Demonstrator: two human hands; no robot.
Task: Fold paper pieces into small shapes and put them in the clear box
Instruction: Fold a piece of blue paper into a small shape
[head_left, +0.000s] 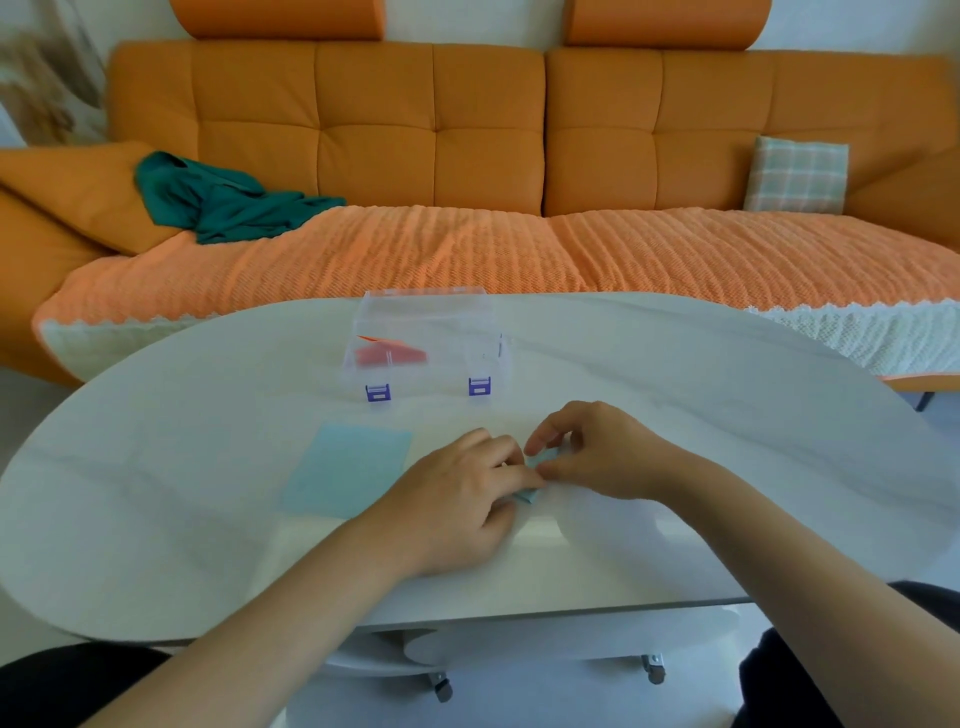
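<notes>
On the white table (675, 415), my left hand (457, 499) and my right hand (597, 452) meet over a small, partly folded light-blue paper piece (540, 460). Both hands pinch it with curled fingertips, and most of it is hidden under them. A flat light-blue paper sheet (348, 470) lies on the table to the left of my hands. Behind them stands the clear box (426, 343) with purple latches. A red folded paper shape (389, 353) lies inside it, on its left side.
An orange sofa (467, 130) with a knitted orange cover runs along the far side of the table. A green cloth (223, 200) lies on its left part and a checked cushion (797, 174) on its right. The table's front edge is close to my knees.
</notes>
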